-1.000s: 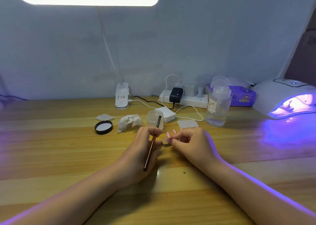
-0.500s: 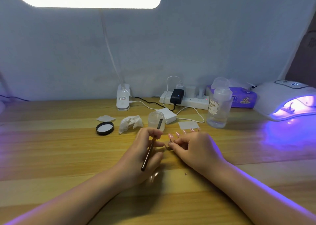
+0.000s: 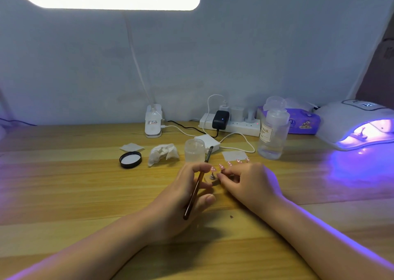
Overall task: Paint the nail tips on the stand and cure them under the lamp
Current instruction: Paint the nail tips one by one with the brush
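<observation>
A row of several pink nail tips (image 3: 221, 166) stands on a small stand (image 3: 213, 179) at the table's middle, mostly hidden behind my hands. My left hand (image 3: 181, 203) grips a thin brown brush (image 3: 197, 187), bristles pointing up and away beside the leftmost tip. My right hand (image 3: 249, 184) has its fingers curled round the stand from the right, fingertips at its base. The white curing lamp (image 3: 349, 117) sits at the far right, glowing violet inside.
Behind my hands stand an open clear jar (image 3: 194, 151), its black lid (image 3: 130, 160), a crumpled tissue (image 3: 163, 152), cotton pads (image 3: 233, 155), a clear liquid bottle (image 3: 273, 137), a power strip (image 3: 234, 124) with cables, a desk lamp's base (image 3: 153, 122) and a purple wipes pack (image 3: 302, 122).
My right hand has shifted a little right and lower on the stand, so more of the pink tips show above its fingers. My left hand keeps the brush in place.
</observation>
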